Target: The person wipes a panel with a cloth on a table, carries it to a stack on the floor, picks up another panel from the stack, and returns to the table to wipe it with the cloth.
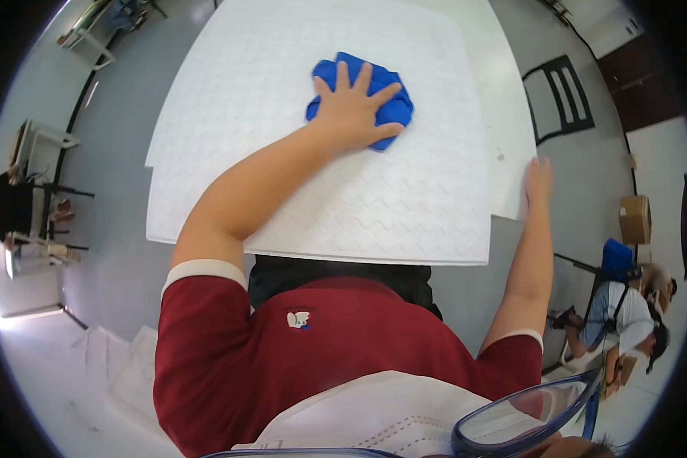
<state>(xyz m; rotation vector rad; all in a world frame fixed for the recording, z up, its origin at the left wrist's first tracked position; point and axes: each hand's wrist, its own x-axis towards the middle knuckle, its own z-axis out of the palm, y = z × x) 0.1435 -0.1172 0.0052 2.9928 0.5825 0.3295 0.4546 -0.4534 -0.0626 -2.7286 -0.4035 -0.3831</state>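
My left hand (351, 114) lies palm down with its fingers spread wide on a blue cloth (401, 84). The cloth is crumpled and partly folded, and the hand covers its middle. Under it is a white textured sheet or pad (343, 206) with a wavy raised pattern, spread over the table. Over at the right side, my right hand (540, 181) rests against the edge of the white table (507, 160). Its fingers point forward along the edge and look stretched out, though they are small in view.
A black slatted chair (561, 99) stands beyond the table's right edge. Farther right are a cardboard box (635, 220) and a seated person (626, 313). At the left are other tables and a dark chair (15, 206). Glasses (527, 416) show at the bottom.
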